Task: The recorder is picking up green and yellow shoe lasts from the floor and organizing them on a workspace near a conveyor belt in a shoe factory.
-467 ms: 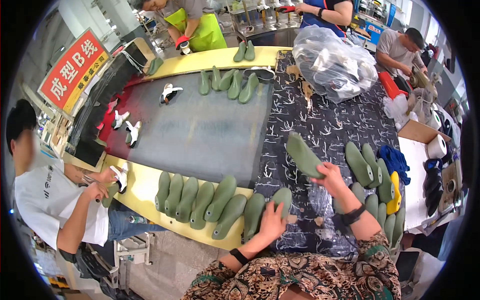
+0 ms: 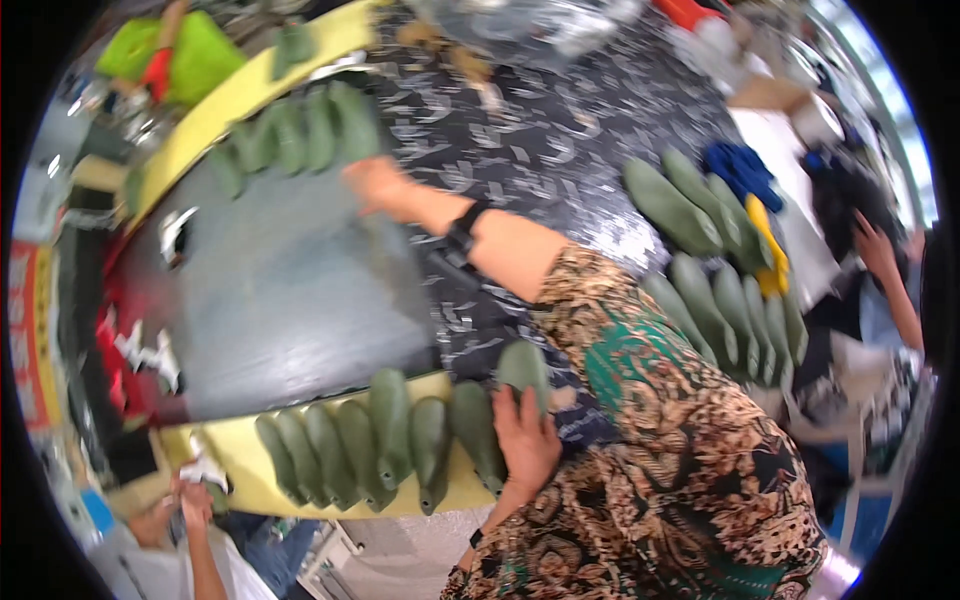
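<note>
My right hand (image 2: 378, 190), smeared by motion, reaches across the table to the far row. Its fingers close on the lower end of a green shoe last (image 2: 355, 125), beside several other green lasts (image 2: 290, 135). Close to my body, my left hand (image 2: 525, 445) has its fingers wrapped over another green shoe last (image 2: 522, 370). This one is at the right end of the near row of lasts (image 2: 390, 425), with a neighbouring last (image 2: 475, 430) just left of it. My left palm hides its lower part.
More green lasts (image 2: 700, 310) and a yellow one (image 2: 768, 245) lie at right, near a blue cloth (image 2: 742, 172). A grey belt (image 2: 300, 290) runs between yellow edges (image 2: 220, 95). Other people's hands (image 2: 190, 505) work at lower left; clear plastic (image 2: 530, 25) lies at the back.
My right hand has swung left and away from me, carrying its shoe last to the far row. My left hand stays on its last. The view has turned and shifted.
</note>
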The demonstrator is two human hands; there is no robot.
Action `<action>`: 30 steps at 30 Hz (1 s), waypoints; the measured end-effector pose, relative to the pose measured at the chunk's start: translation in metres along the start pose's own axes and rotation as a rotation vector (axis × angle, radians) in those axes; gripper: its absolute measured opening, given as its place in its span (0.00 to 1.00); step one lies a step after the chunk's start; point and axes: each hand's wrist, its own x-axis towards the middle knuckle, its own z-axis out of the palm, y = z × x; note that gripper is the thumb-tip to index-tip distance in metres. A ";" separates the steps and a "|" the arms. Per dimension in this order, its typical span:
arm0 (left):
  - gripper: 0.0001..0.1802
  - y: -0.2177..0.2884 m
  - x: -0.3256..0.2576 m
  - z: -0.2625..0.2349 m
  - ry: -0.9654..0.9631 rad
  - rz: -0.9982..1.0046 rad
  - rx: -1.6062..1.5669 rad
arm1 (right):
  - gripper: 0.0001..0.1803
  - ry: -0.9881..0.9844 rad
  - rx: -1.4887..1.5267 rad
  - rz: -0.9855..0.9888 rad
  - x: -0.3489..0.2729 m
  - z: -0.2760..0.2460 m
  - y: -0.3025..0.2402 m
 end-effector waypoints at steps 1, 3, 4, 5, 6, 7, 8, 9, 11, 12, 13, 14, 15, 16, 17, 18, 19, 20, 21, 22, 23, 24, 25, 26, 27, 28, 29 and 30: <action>0.28 -0.007 -0.002 -0.008 0.034 -0.054 0.010 | 0.18 -0.193 0.339 0.349 0.003 0.017 -0.048; 0.30 -0.015 -0.004 -0.008 -0.010 -0.086 -0.011 | 0.16 -0.172 0.032 0.162 -0.045 -0.001 -0.067; 0.30 -0.014 -0.002 -0.003 -0.026 -0.058 -0.010 | 0.16 -0.122 -0.083 0.087 -0.072 -0.030 -0.057; 0.29 -0.012 -0.002 0.000 -0.038 -0.039 -0.004 | 0.16 -0.081 -0.193 0.007 -0.106 -0.063 -0.048; 0.29 -0.012 -0.002 0.003 -0.040 -0.014 -0.019 | 0.15 -0.159 -0.302 0.067 -0.133 -0.118 -0.053; 0.29 -0.010 -0.004 0.006 -0.042 -0.013 -0.040 | 0.16 -0.217 -0.466 0.216 -0.158 -0.163 -0.058; 0.29 -0.007 -0.005 0.008 -0.046 -0.013 -0.062 | 0.17 -0.100 -0.566 0.225 -0.197 -0.198 -0.042; 0.29 -0.007 -0.007 0.006 -0.035 -0.013 -0.056 | 0.20 -0.018 -0.687 0.225 -0.234 -0.228 -0.035; 0.30 -0.010 -0.012 0.000 -0.040 -0.076 -0.029 | 0.28 -0.274 -0.860 0.586 -0.279 -0.282 -0.049; 0.29 -0.009 -0.012 -0.002 -0.043 -0.089 -0.031 | 0.31 -0.199 -0.946 0.625 -0.315 -0.291 -0.034; 0.29 -0.008 -0.012 -0.001 -0.027 -0.099 -0.031 | 0.31 -0.278 -0.864 0.814 -0.339 -0.305 -0.022; 0.29 -0.008 -0.011 0.001 -0.030 -0.076 -0.028 | 0.30 -0.167 -0.693 0.858 -0.362 -0.315 -0.003; 0.29 -0.008 -0.012 0.004 -0.034 -0.058 -0.019 | 0.30 -0.178 -0.688 0.838 -0.373 -0.321 0.015; 0.29 -0.007 -0.009 0.006 -0.038 -0.059 -0.010 | 0.30 -0.084 -0.599 0.904 -0.370 -0.325 0.030; 0.29 -0.003 -0.008 0.008 -0.021 -0.078 0.000 | 0.30 0.007 -0.507 0.969 -0.369 -0.326 0.044; 0.29 -0.004 -0.008 0.008 -0.014 -0.079 0.028 | 0.29 -0.013 -0.667 0.907 -0.351 -0.312 0.040; 0.29 -0.002 -0.007 0.008 -0.017 -0.064 0.045 | 0.29 -0.097 -0.715 0.908 -0.338 -0.314 0.035; 0.29 0.000 -0.008 0.010 0.000 -0.057 0.068 | 0.29 -0.128 -0.695 0.861 -0.334 -0.316 0.047; 0.29 0.000 -0.008 0.011 0.014 -0.071 0.071 | 0.29 -0.158 -0.683 0.814 -0.332 -0.321 0.059; 0.29 0.000 -0.007 0.012 0.008 -0.077 0.072 | 0.27 -0.165 -0.703 0.708 -0.324 -0.320 0.056; 0.29 0.000 -0.007 0.013 0.001 -0.081 0.070 | 0.27 -0.173 -0.702 0.685 -0.315 -0.313 0.053; 0.29 -0.002 -0.006 0.013 0.002 -0.075 0.061 | 0.27 -0.147 -0.725 0.751 -0.306 -0.304 0.050; 0.29 -0.001 -0.008 0.012 0.020 -0.092 0.063 | 0.26 -0.122 -0.746 0.814 -0.295 -0.291 0.043; 0.28 -0.002 -0.008 0.013 0.012 -0.104 0.066 | 0.27 -0.127 -0.737 0.844 -0.285 -0.278 0.029; 0.28 -0.002 -0.009 0.014 0.003 -0.114 0.067 | 0.27 -0.134 -0.737 0.827 -0.274 -0.262 0.015; 0.27 -0.004 -0.010 0.014 -0.002 -0.123 0.075 | 0.28 -0.134 -0.757 0.846 -0.265 -0.246 0.002; 0.27 -0.005 -0.011 0.015 0.007 -0.125 0.074 | 0.30 -0.129 -0.780 0.869 -0.258 -0.233 -0.010; 0.27 -0.007 -0.013 0.016 0.000 -0.126 0.062 | 0.28 -0.099 -0.791 0.811 -0.254 -0.216 -0.019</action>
